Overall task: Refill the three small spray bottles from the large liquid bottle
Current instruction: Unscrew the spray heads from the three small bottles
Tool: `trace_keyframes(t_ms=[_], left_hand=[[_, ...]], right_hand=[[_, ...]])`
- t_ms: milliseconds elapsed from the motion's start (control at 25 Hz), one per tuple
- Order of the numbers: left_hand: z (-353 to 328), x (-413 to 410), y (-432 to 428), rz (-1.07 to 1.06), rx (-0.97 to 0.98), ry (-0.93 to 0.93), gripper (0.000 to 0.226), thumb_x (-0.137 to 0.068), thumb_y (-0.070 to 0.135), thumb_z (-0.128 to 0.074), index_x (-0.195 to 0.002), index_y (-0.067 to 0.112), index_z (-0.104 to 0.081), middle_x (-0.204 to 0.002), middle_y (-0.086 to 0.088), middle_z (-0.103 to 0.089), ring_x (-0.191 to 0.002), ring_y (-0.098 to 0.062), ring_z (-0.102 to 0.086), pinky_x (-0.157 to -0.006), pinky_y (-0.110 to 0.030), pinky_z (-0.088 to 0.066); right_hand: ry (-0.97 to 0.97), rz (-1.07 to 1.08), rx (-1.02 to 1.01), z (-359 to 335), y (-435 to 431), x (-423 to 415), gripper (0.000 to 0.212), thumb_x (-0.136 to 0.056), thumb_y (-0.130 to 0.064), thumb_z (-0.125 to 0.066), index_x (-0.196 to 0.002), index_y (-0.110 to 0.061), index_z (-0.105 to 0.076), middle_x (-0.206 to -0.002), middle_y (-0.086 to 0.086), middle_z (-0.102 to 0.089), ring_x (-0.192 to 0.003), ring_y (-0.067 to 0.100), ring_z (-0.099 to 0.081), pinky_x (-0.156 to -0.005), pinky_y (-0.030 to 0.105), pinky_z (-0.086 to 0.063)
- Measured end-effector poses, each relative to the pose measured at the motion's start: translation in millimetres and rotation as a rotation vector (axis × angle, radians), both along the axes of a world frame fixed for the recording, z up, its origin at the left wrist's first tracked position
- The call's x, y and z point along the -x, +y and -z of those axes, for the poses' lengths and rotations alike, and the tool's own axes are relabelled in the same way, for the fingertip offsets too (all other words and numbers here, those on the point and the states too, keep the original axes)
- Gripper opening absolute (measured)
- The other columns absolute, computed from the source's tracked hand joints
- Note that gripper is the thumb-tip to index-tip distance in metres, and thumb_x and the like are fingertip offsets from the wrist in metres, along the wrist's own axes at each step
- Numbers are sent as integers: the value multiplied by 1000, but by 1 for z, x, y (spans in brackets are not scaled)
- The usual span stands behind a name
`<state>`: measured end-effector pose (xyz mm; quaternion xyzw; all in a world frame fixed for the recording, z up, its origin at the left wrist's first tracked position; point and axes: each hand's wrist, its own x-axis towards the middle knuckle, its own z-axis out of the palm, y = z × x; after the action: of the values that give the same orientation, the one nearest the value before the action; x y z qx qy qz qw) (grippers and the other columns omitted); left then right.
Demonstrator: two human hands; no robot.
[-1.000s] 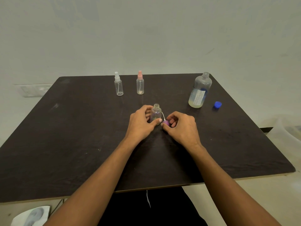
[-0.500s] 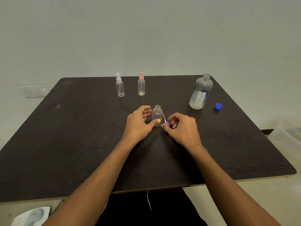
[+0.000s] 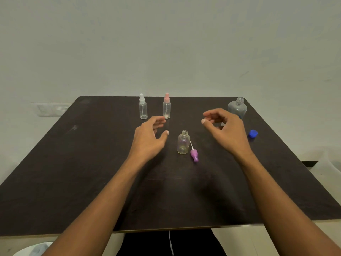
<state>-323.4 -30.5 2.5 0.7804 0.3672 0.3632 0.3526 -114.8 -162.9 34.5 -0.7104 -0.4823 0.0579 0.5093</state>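
A small clear bottle (image 3: 183, 143) stands uncapped at the middle of the dark table (image 3: 73, 163). Its purple spray head (image 3: 194, 155) lies beside it on the right, tube pointing away. My left hand (image 3: 149, 139) hovers left of the bottle, fingers loosely curled, holding nothing. My right hand (image 3: 225, 132) hovers to the right, raised, fingers loosely curled and empty. It partly hides the large clear liquid bottle (image 3: 238, 107), which stands uncapped at the far right. Its blue cap (image 3: 252, 134) lies on the table. Two capped spray bottles stand at the back: a white-topped one (image 3: 142, 107) and a pink-topped one (image 3: 166, 107).
A pale wall rises behind the table. A white wall socket plate (image 3: 52, 109) is at the far left. A translucent bin (image 3: 330, 161) stands off the table's right edge, and a white object (image 3: 35, 249) lies on the floor at the lower left.
Both hands let go and lifted apart: the left released the small bottle and moved left, the right set down the purple spray head and moved right toward the large bottle.
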Motion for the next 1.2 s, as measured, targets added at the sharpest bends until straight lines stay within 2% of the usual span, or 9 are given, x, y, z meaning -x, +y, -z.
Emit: trace_keyframes(t_ms=[160,320,400,440,560,680,840,1000,1200], left_hand=[[2,-16,22,-28,-4,-1,55,-92,22,-76,-142,18,-56,-138,7,-64,-126,-5,-60,-110,-31,-49],[6,-44,60,-48,9,69,69,-94,28,-72,-154,15,-41,-156,-3,-48,-143,-17,-48,-116,-39,-43],[6,-62,76,-78,19,102,75,-95,30,-71,-158,13,-34,-160,-7,-43,-146,-22,-43,-118,-41,-39],[6,-70,82,-92,23,120,77,-95,31,-71,-158,12,-33,-160,-8,-42,-147,-24,-42,-118,-40,-38],[8,-93,101,-133,44,139,73,-94,36,-73,-153,11,-39,-152,-9,-50,-139,-28,-50,-107,-37,-43],[17,-106,117,-152,70,105,65,-91,38,-77,-142,10,-49,-136,-8,-62,-127,-27,-60,-96,-33,-47],[27,-113,126,-176,81,112,49,-91,36,-77,-129,11,-59,-119,-6,-69,-104,-21,-65,-81,-30,-49],[30,-111,126,-197,55,53,42,-93,31,-76,-127,9,-66,-116,-8,-74,-108,-23,-70,-93,-35,-57],[8,-87,104,-190,-17,-48,40,-92,30,-78,-126,12,-68,-114,-3,-75,-106,-15,-70,-95,-29,-56]], right_hand=[[-25,-45,19,-11,35,-7,15,-93,-27,-76,-107,-24,-77,-93,-12,-76,-89,-2,-70,-82,16,-58],[-68,-89,82,-18,93,-19,16,-92,-32,-77,-106,-24,-78,-93,-11,-76,-91,10,-73,-86,31,-64],[-112,-105,115,-20,124,-24,21,-92,-32,-78,-109,-21,-78,-93,-7,-76,-88,11,-73,-83,28,-64],[-149,-109,139,-20,140,-26,24,-92,-33,-78,-112,-19,-78,-94,-6,-76,-85,9,-71,-78,22,-61],[-246,-114,216,-18,185,-28,34,-91,-38,-78,-117,-16,-76,-96,-2,-74,-83,5,-67,-70,9,-46],[-325,-119,262,-12,218,-28,36,-88,-37,-80,-115,-14,-77,-94,-1,-76,-83,9,-69,-70,12,-47],[-399,-171,309,-2,235,-28,22,-89,-28,-81,-103,-10,-79,-94,2,-76,-84,13,-68,-71,19,-51],[-406,-184,312,-6,230,-30,15,-89,-22,-81,-98,-9,-81,-92,5,-78,-84,16,-71,-80,30,-61],[-430,-213,288,-38,207,-17,20,-86,-29,-84,-95,-11,-82,-87,3,-78,-81,15,-73,-77,27,-61]])
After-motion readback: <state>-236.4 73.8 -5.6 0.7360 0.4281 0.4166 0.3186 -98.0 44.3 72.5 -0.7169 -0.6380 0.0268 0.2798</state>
